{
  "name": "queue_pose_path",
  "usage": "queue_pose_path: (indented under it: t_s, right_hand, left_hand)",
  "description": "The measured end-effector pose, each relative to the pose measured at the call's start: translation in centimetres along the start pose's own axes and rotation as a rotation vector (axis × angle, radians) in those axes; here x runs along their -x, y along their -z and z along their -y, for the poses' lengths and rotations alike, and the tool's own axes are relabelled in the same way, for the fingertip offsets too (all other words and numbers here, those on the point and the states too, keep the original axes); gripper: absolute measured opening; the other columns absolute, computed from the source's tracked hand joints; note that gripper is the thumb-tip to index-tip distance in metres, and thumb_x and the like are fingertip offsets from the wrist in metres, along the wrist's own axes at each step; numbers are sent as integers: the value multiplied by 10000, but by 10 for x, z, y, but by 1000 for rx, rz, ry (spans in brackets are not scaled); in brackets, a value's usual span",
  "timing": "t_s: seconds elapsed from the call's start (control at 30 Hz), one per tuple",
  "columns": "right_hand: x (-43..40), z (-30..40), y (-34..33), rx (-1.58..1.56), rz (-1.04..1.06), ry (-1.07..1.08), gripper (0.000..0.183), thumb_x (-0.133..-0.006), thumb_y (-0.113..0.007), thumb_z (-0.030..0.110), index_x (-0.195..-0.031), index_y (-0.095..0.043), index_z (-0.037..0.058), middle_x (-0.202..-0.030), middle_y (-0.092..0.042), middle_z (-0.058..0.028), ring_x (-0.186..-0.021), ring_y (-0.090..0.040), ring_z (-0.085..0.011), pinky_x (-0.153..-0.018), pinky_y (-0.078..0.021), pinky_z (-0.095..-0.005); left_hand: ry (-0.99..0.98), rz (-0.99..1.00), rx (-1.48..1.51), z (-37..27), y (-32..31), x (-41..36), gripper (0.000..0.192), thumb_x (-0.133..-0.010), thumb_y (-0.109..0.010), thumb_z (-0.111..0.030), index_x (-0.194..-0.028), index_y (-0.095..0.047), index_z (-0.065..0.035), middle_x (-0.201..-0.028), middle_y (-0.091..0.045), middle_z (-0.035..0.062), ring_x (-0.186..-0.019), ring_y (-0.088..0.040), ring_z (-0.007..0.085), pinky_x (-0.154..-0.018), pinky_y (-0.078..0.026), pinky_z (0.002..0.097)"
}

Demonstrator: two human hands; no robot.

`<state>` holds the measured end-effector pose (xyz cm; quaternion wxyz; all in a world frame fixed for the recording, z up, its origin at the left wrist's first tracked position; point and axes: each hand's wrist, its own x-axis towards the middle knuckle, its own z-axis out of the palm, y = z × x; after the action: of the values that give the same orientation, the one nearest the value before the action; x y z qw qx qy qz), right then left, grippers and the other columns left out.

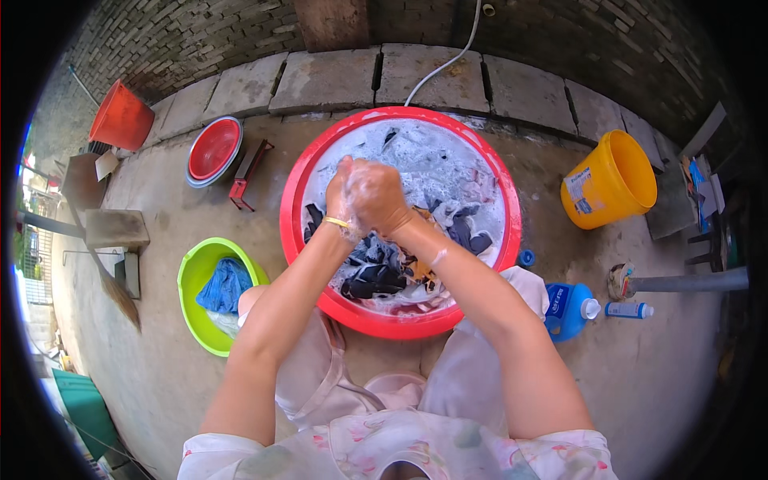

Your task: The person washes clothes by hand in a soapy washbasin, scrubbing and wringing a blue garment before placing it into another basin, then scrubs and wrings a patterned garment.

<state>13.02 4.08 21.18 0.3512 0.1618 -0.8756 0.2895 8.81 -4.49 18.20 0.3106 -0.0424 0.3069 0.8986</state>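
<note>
A large round red plastic basin (290,240) stands on the ground in front of me, filled with foamy water and dark, orange and pale wet clothes (375,279). Above its left half my left hand (341,195) and my right hand (379,195) are pressed together, both wet with suds. A yellow band circles my left wrist. The fingers of the two hands overlap, and whether any cloth is between them is hidden. A pale hose (447,63) runs down to the basin's far rim.
Left are a lime-green basin (187,300) holding blue cloth, nested bowls (207,174), a red metal stand (246,174), an orange-red bucket (123,117) and a broom (117,294). Right are a yellow bucket (591,186), a blue detergent jug (561,312) and a small bottle (625,310). Concrete slabs edge the far wall.
</note>
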Motion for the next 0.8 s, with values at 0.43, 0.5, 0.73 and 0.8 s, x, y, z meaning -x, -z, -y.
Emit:
queue_pose_path:
  t_s: [0.43, 0.5, 0.73, 0.8]
  right_hand:
    - [107, -34, -31, -846, 516, -783, 539, -713, -687, 368, -1074, -562, -13, -1036, -605, -118, -965, -563, -195, -864, -413, -306]
    - [134, -41, -43, -357, 890, -861, 517, -682, -718, 312, -1072, -574, 6, -988, -626, -151, -922, -598, -258, -820, -442, -345]
    - [155, -39, -73, -683, 381, -964, 455, -655, -727, 60, -1061, -541, -22, -966, -621, -111, -849, -605, -202, -758, -474, -305]
    - [149, -29, -74, -1022, 307, -1034, 322, -704, -693, 67, -995, -581, -11, -889, -638, -110, -793, -612, -185, -704, -486, -323]
  left_hand:
    - [-322, -322, -410, -87, -44, 50, 197, -829, -615, -258, -804, -512, -92, -725, -503, 15, -667, -513, 119, -608, -435, 265]
    - [-343, -240, -424, -90, -50, 55, 159, -835, -606, -219, -836, -521, -85, -746, -518, 20, -689, -515, 120, -623, -434, 258]
    - [-296, 25, -399, -116, -52, 79, 96, -816, -546, -93, -891, -496, -61, -736, -513, 41, -671, -489, 119, -597, -426, 242]
    - [-284, 92, -372, -121, -54, 86, 105, -794, -538, -79, -888, -493, -65, -729, -508, 41, -663, -483, 120, -587, -419, 238]
